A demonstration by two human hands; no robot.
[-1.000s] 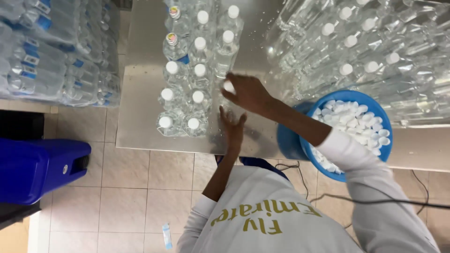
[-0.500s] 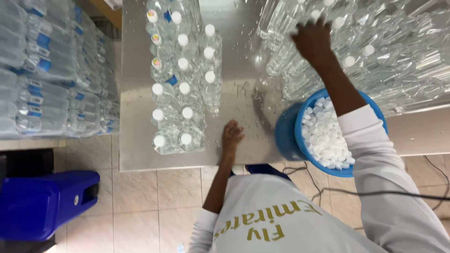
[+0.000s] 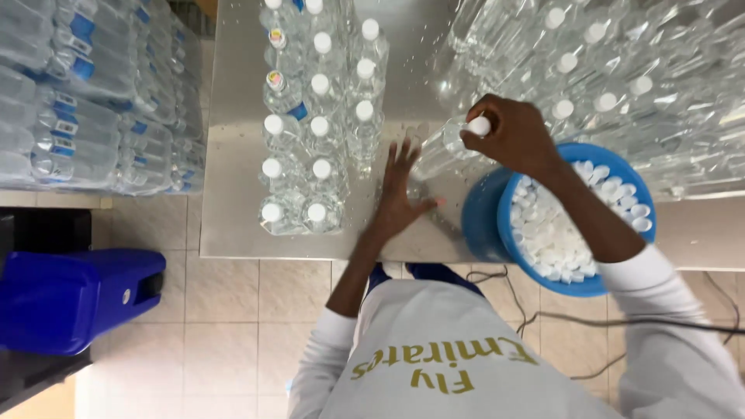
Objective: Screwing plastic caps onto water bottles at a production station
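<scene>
1. two bare hands worked over a wet steel table (image 3: 233,194) crowded with clear plastic bottles, seen from the head camera looking straight down.
2. the right hand (image 3: 516,136) was clenched around the neck and white cap of a clear bottle (image 3: 442,151), which stood tilted between the two hands, just beside a blue bucket (image 3: 481,217) heaped with loose white caps (image 3: 559,225).
3. the left hand (image 3: 400,194) lay with fingers spread and released, palm down on the table, next to the foot of that bottle; whether it touched the bottle could not be told.
4. the bottle's long axis ran from its base, low and to the left near the left hand, up to its cap at the right; the capped end pointed toward the right hand and the mass of bottles on the far right.
5. the likeliest mishap, judged from this frame: the base could skid on the wet steel, since the grip held only the top end, and the bottle could knock the capped rows (image 3: 314,132) standing just to the left.
6. a loose cap could also let water spill if the tilt deepened.
7. wrapped bottle packs (image 3: 77,101) were stacked at far left, above a blue crate (image 3: 70,299) on the tiled floor.
</scene>
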